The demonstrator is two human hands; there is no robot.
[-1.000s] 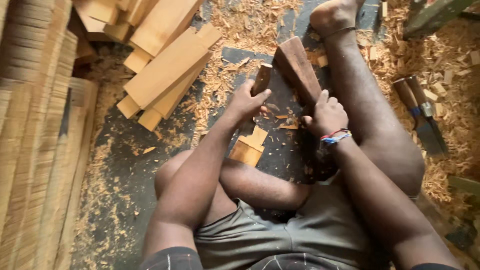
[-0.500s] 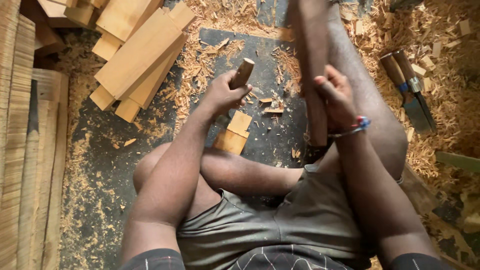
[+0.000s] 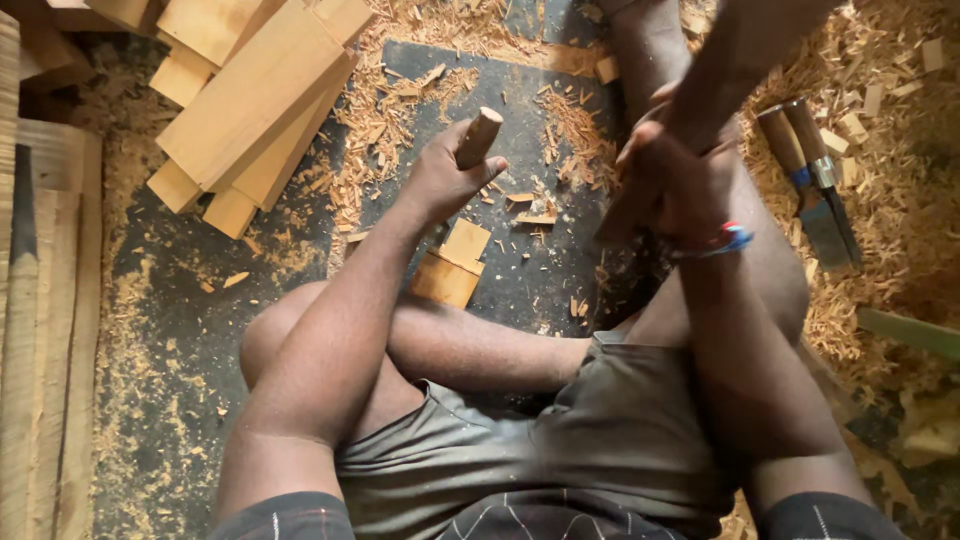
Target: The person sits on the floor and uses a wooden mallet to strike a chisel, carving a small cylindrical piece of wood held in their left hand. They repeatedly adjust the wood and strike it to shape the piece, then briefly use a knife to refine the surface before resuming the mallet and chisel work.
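Two bare hands at work over a dark floor mat (image 3: 500, 280), seen from above; the person sits on the ground with legs folded.

Left hand (image 3: 440, 180): fingers clenched around a round wooden tool handle (image 3: 478, 137), which stands up out of the fist. The working end runs down behind the hand and is hidden.

Small wooden block (image 3: 452, 265): pale, squarish, lying on the mat just below the left hand and close to the folded shin. Whether the tool tip touches it cannot be told.

Right hand (image 3: 665, 180): raised and closed around a dark, thick piece of wood (image 3: 750, 40) that rises to the top edge of the view and is blurred. A red and blue wristband (image 3: 725, 240) sits at the wrist.

Surroundings:
- Stack of light wooden planks (image 3: 255, 95), lying slantwise at upper left, ends overlapping the edge of the mat.
- Long boards (image 3: 45, 330) laid side by side along the left edge.
- Wood shavings and chips (image 3: 400, 110), thick around the mat and scattered on it, with a few larger chips beside the left hand.
- Two chisels (image 3: 815, 180) with wooden handles and metal blades, side by side on the shavings to the right of the right hand, apart from it.
- Olive-grey shirt (image 3: 520, 450) in the lower middle of the view.
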